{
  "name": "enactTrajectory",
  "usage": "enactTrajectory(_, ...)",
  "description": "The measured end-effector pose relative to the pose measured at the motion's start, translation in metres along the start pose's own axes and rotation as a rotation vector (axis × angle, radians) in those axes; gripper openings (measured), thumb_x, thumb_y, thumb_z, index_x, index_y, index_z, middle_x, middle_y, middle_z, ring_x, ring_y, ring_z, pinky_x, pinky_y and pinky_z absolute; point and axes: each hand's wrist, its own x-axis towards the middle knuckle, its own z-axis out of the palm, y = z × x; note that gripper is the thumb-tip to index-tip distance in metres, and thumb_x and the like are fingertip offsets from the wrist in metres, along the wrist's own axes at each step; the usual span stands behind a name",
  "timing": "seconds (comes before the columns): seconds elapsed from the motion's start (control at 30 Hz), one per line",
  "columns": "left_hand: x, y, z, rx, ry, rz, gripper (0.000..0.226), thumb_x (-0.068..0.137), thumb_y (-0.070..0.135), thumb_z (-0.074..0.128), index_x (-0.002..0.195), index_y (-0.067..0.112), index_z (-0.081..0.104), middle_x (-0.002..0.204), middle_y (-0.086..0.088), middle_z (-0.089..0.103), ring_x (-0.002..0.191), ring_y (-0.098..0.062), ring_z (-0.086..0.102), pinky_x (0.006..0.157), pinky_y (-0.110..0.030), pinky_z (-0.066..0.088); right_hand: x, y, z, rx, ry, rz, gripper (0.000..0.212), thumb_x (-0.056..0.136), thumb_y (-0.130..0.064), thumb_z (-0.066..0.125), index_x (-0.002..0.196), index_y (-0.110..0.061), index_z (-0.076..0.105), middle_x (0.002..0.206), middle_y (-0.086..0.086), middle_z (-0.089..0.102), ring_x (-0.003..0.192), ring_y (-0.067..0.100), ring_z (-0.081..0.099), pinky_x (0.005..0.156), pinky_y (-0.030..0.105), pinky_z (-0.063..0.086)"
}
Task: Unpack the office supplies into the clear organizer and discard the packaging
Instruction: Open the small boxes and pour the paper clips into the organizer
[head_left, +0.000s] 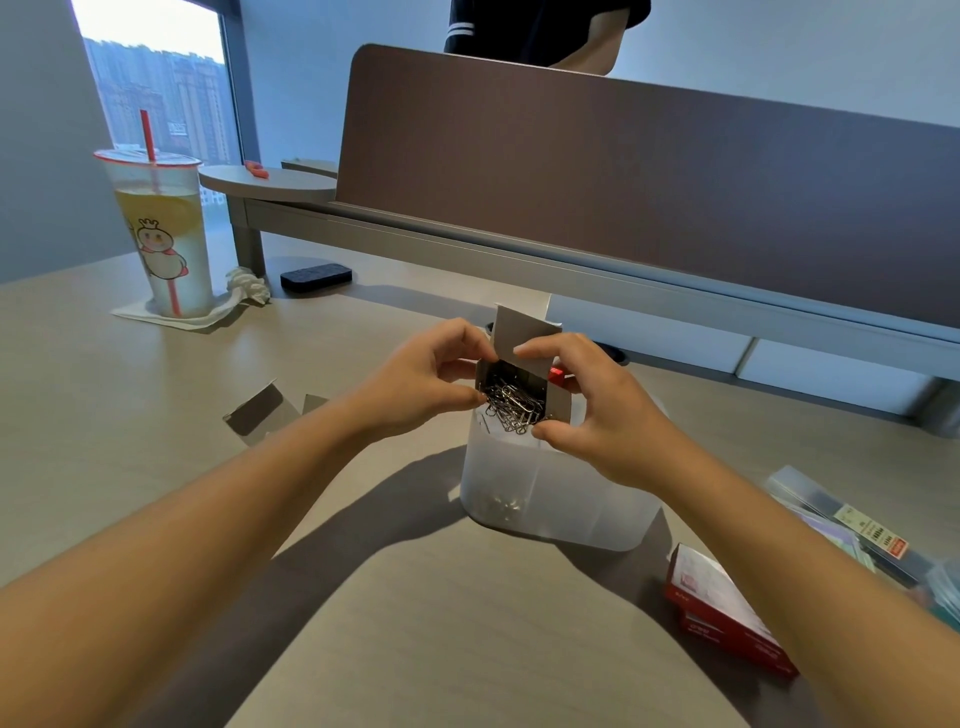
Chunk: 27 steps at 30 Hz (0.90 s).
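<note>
Silver paper clips (514, 408) spill from the opened box (524, 384) we pinch in left hand (426, 379) and right hand (587, 410) over the clear organizer (556, 499) mid-table, few inside, red boxes (727, 613) near the right edge apparently unopened.

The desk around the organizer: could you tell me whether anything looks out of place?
An empty opened box lies left of the organizer, not yet discarded, and a crumpled tissue sits beside the drink cup.

desk (130, 415) | on it: organizer (550, 499), drink cup (163, 234) on napkin (156, 316), red boxes (727, 613), empty carton (260, 410)
</note>
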Motion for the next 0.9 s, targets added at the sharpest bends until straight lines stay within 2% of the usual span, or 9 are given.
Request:
enactTrajectory(0.3, -0.0021, 0.001, 0.0011, -0.045, 0.006, -0.01, 0.035, 0.078, -0.016, 0.051, 0.082, 0.018, 0.048, 0.09, 0.002, 0.056, 0.087, -0.008, 0.059, 0.07, -0.012, 0.054, -0.0008, -0.0025, -0.0001, -0.023, -0.01, -0.014, 0.058, 0.072, -0.015, 0.071, 0.122, -0.022, 0.043, 0.129, -0.002, 0.044, 0.102, 0.002, 0.037, 0.069, -0.006, 0.035)
enactTrajectory(0.43, -0.0021, 0.0015, 0.0029, -0.057, 0.02, -0.01, 0.035, 0.078, -0.017, 0.05, 0.081, 0.018, 0.047, 0.088, 0.001, 0.054, 0.085, -0.008, 0.059, 0.069, -0.011, 0.054, -0.0009, -0.0025, 0.0001, -0.044, -0.003, -0.028, 0.059, 0.072, -0.016, 0.072, 0.123, -0.023, 0.043, 0.129, -0.001, 0.043, 0.1, 0.002, 0.036, 0.071, -0.012, 0.03)
enactTrajectory(0.8, -0.0004, 0.002, 0.0041, -0.063, 0.03, -0.019, 0.036, 0.078, -0.018, 0.049, 0.081, 0.018, 0.047, 0.089, 0.002, 0.056, 0.084, -0.009, 0.06, 0.069, -0.012, 0.054, -0.0026, -0.0029, -0.0018, -0.076, -0.03, -0.036, 0.061, 0.078, -0.007, 0.065, 0.129, -0.025, 0.036, 0.136, 0.001, 0.036, 0.106, 0.001, 0.029, 0.073, -0.013, 0.025)
enactTrajectory(0.9, -0.0005, 0.0028, 0.0038, -0.052, 0.031, -0.016, 0.037, 0.078, -0.018, 0.049, 0.08, 0.019, 0.048, 0.088, 0.003, 0.056, 0.083, -0.008, 0.06, 0.068, -0.011, 0.054, -0.0028, -0.0031, -0.0028, -0.093, -0.032, -0.016, 0.064, 0.079, -0.004, 0.063, 0.131, -0.025, 0.034, 0.139, 0.0, 0.033, 0.108, 0.001, 0.027, 0.072, -0.012, 0.027)
